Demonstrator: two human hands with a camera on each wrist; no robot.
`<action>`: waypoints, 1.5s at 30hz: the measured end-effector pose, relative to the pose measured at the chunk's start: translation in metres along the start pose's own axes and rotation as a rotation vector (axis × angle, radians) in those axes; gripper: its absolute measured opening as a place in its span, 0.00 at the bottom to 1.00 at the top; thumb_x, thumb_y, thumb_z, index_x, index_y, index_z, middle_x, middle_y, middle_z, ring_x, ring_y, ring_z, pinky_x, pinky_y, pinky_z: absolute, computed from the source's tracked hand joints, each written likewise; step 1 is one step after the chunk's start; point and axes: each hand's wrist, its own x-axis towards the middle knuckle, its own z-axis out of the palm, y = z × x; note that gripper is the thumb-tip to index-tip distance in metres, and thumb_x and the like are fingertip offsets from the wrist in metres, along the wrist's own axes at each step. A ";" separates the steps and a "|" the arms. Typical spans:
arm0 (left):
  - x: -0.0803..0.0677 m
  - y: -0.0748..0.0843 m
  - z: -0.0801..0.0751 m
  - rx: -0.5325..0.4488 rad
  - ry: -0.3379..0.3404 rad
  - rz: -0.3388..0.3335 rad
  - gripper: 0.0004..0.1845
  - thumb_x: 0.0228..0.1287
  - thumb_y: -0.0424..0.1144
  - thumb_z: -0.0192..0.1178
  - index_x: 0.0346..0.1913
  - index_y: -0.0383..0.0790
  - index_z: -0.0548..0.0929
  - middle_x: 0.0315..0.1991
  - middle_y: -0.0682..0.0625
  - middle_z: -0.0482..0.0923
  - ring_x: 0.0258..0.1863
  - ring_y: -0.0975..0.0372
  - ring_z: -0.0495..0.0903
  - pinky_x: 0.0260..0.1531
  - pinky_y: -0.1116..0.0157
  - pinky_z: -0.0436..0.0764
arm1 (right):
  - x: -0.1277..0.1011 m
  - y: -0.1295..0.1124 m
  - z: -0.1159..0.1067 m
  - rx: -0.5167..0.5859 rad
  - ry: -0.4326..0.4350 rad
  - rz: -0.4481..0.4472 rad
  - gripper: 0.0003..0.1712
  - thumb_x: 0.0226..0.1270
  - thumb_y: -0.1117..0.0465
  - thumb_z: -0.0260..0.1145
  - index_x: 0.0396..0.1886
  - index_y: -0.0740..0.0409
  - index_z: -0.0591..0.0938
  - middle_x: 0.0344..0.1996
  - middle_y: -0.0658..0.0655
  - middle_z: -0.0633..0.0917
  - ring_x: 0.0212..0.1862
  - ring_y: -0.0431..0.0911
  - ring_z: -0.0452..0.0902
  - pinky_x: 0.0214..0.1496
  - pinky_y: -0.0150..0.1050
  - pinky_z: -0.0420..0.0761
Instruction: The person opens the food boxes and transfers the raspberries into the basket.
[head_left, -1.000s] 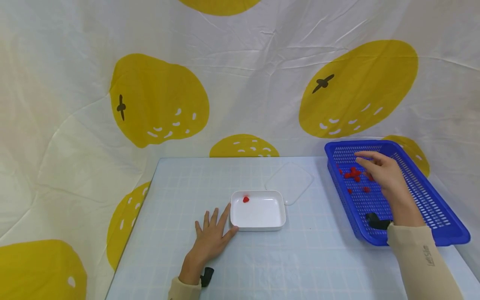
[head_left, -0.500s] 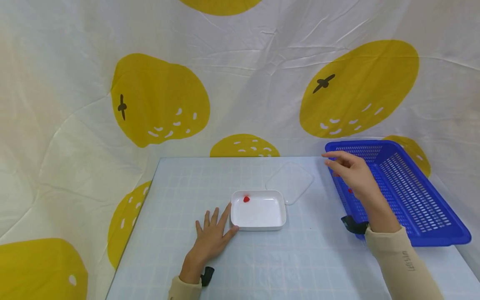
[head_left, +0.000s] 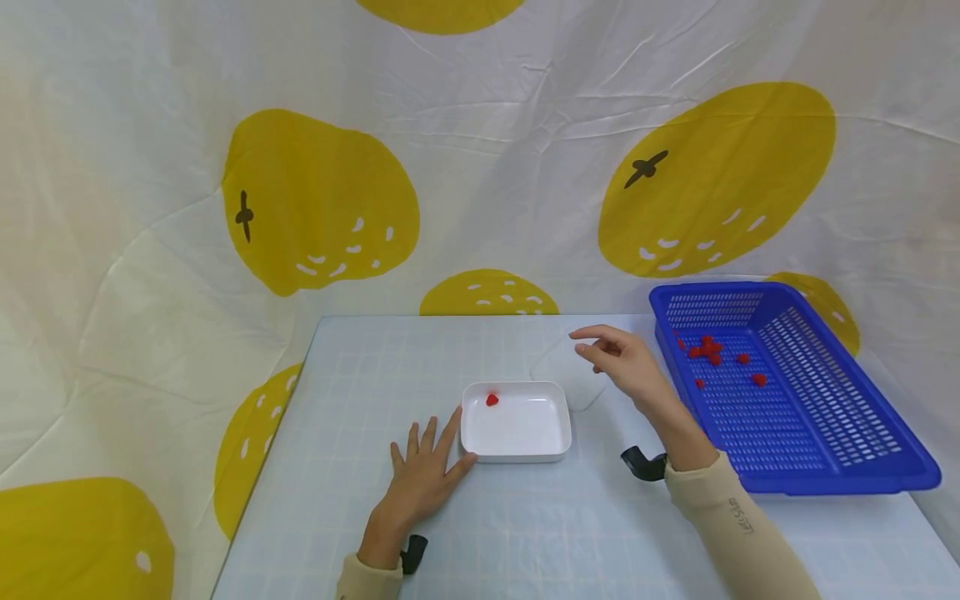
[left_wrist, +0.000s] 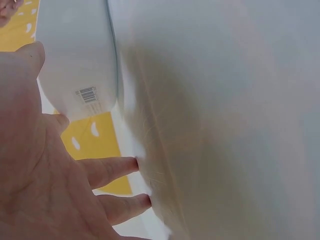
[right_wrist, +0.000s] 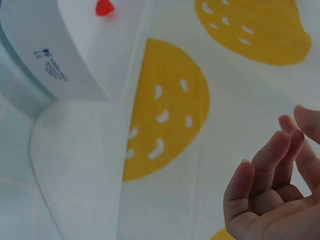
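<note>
My left hand (head_left: 424, 467) lies flat on the pale blue table (head_left: 375, 375), fingers straight, its forefinger and thumb against the left side of a white rectangular dish (head_left: 551, 433). One small red piece (head_left: 492, 400) sits in the dish's far left corner. My right hand (head_left: 594, 346) hangs in the air over a clear lid (head_left: 558, 367), between the dish and a blue basket (head_left: 825, 467). Its thumb and forefinger tips are close together, and no piece shows between them. In the right wrist view the fingers (right_wrist: 260, 170) curl loosely above the lid (right_wrist: 75, 165), with the dish (right_wrist: 75, 50) and red piece (right_wrist: 104, 7) beyond.
Several small red pieces (head_left: 708, 347) lie in the far end of the blue basket at the table's right edge. A white curtain with yellow fruit prints (head_left: 315, 200) hangs behind and left of the table. The left wrist view shows my palm (left_wrist: 45, 195) beside the dish's wall (left_wrist: 75, 60).
My right hand has left the blue basket and moved left, from over the red pieces to above the clear lid. The left hand and the dish have not moved.
</note>
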 end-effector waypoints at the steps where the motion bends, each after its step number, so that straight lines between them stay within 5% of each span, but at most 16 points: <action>1: 0.000 0.000 0.000 -0.004 0.001 0.001 0.44 0.67 0.73 0.47 0.81 0.63 0.47 0.77 0.36 0.52 0.75 0.34 0.43 0.63 0.26 0.38 | 0.001 0.001 0.007 0.012 -0.008 -0.006 0.19 0.72 0.54 0.67 0.57 0.56 0.84 0.30 0.62 0.77 0.36 0.58 0.76 0.33 0.36 0.73; 6: -0.001 0.001 -0.001 -0.015 0.003 0.003 0.44 0.67 0.72 0.48 0.81 0.62 0.48 0.77 0.36 0.53 0.75 0.34 0.44 0.63 0.26 0.38 | 0.006 0.008 0.041 0.052 -0.060 -0.029 0.18 0.70 0.54 0.68 0.56 0.55 0.85 0.28 0.58 0.79 0.35 0.60 0.75 0.30 0.36 0.70; 12: -0.001 0.002 -0.001 -0.013 0.007 -0.001 0.44 0.67 0.71 0.50 0.81 0.62 0.49 0.77 0.35 0.54 0.75 0.33 0.44 0.63 0.26 0.38 | 0.013 0.020 0.077 0.102 -0.114 -0.035 0.14 0.70 0.56 0.69 0.53 0.53 0.86 0.29 0.67 0.78 0.36 0.67 0.73 0.30 0.36 0.70; 20: 0.000 0.000 0.001 -0.007 0.006 0.005 0.44 0.67 0.71 0.48 0.81 0.62 0.49 0.77 0.36 0.54 0.75 0.33 0.44 0.63 0.26 0.38 | 0.021 0.045 0.111 0.098 -0.171 0.010 0.12 0.69 0.60 0.69 0.51 0.52 0.88 0.22 0.59 0.77 0.34 0.65 0.75 0.34 0.38 0.74; 25: 0.001 -0.003 0.003 -0.006 -0.003 0.010 0.44 0.67 0.73 0.46 0.81 0.63 0.47 0.77 0.35 0.53 0.75 0.33 0.43 0.63 0.26 0.37 | 0.021 0.051 0.124 0.059 -0.184 0.033 0.12 0.68 0.60 0.69 0.50 0.51 0.88 0.28 0.68 0.81 0.30 0.52 0.76 0.34 0.38 0.74; 29: 0.001 -0.003 0.002 -0.007 -0.007 0.013 0.44 0.67 0.74 0.45 0.81 0.64 0.47 0.77 0.36 0.52 0.75 0.33 0.43 0.63 0.26 0.37 | 0.019 0.053 0.129 -0.008 -0.155 0.027 0.12 0.67 0.59 0.70 0.49 0.47 0.89 0.26 0.62 0.81 0.29 0.45 0.74 0.31 0.35 0.72; 35: 0.002 -0.002 0.001 -0.001 -0.010 0.014 0.44 0.68 0.73 0.45 0.81 0.63 0.46 0.77 0.36 0.52 0.75 0.34 0.43 0.63 0.26 0.38 | 0.015 0.053 0.133 0.022 -0.180 -0.018 0.14 0.66 0.64 0.70 0.50 0.57 0.88 0.22 0.57 0.79 0.26 0.44 0.71 0.27 0.33 0.70; 45: 0.002 -0.003 0.001 0.001 -0.013 0.016 0.44 0.67 0.73 0.45 0.81 0.63 0.46 0.77 0.36 0.52 0.75 0.34 0.42 0.63 0.26 0.37 | 0.015 0.059 0.139 -0.046 -0.207 0.105 0.18 0.67 0.63 0.70 0.56 0.53 0.86 0.22 0.60 0.81 0.24 0.45 0.73 0.26 0.33 0.73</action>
